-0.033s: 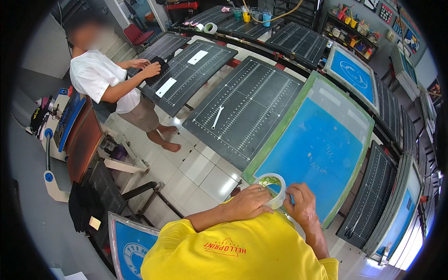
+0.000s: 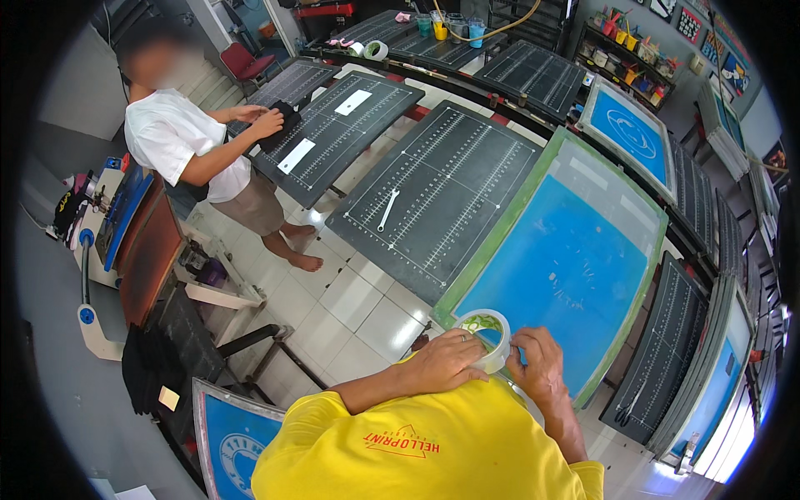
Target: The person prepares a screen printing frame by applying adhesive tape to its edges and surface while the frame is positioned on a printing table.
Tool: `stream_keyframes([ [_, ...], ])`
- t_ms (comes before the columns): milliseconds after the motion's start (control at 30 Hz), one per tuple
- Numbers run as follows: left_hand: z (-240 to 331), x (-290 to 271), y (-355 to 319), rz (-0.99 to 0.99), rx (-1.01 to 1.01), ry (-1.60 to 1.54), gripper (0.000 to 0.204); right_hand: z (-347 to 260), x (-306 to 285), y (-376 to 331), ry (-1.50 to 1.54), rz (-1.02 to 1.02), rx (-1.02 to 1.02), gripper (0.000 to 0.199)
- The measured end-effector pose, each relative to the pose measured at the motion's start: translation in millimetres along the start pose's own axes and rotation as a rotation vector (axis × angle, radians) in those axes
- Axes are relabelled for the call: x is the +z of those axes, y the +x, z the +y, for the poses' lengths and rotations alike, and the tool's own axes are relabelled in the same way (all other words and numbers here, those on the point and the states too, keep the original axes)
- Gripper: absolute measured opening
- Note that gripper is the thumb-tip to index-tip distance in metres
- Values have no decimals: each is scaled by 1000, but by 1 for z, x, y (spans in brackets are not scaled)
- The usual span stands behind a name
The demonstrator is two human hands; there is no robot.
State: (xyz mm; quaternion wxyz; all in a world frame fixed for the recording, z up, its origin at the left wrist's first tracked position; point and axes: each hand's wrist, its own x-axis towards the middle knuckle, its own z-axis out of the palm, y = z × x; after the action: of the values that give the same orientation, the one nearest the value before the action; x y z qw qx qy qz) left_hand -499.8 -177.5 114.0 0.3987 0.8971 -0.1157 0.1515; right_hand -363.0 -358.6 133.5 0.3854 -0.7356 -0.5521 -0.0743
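Observation:
A roll of clear tape point(image 2: 500, 357) with a green-patterned inner core stands on edge close to my body. My left hand point(image 2: 446, 364) is closed on its near left side; a ring shows on one finger. My right hand point(image 2: 540, 364) has its fingers bent together at the roll's right edge. Whatever they pinch is hidden. Just beyond both hands lies a large screen-printing frame point(image 2: 642, 275) with a green-taped border and a blue mesh point(image 2: 550, 271). Pale marks show on the blue.
Left of the frame, a wrench point(image 2: 387, 211) lies on a black gridded platen point(image 2: 450, 179). A person in a white shirt point(image 2: 167, 133) handles black cloth point(image 2: 283, 125) at another platen point(image 2: 367, 137). A heat press point(image 2: 108, 233) stands at the left, stacked screens point(image 2: 708, 375) at the right.

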Motion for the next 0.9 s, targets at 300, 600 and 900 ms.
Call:
stream_keyframes([
  [300, 1, 8, 2, 71, -109, -9, 42, -22, 5, -12, 281, -2, 493, 42],
  [600, 3, 10, 9, 206, -88, 1, 31, -20, 14, -25, 157, 88, 421, 35],
  [900, 0, 11, 1, 135, -138, 33, 39, -15, 20, -26, 322, 24, 601, 43],
])
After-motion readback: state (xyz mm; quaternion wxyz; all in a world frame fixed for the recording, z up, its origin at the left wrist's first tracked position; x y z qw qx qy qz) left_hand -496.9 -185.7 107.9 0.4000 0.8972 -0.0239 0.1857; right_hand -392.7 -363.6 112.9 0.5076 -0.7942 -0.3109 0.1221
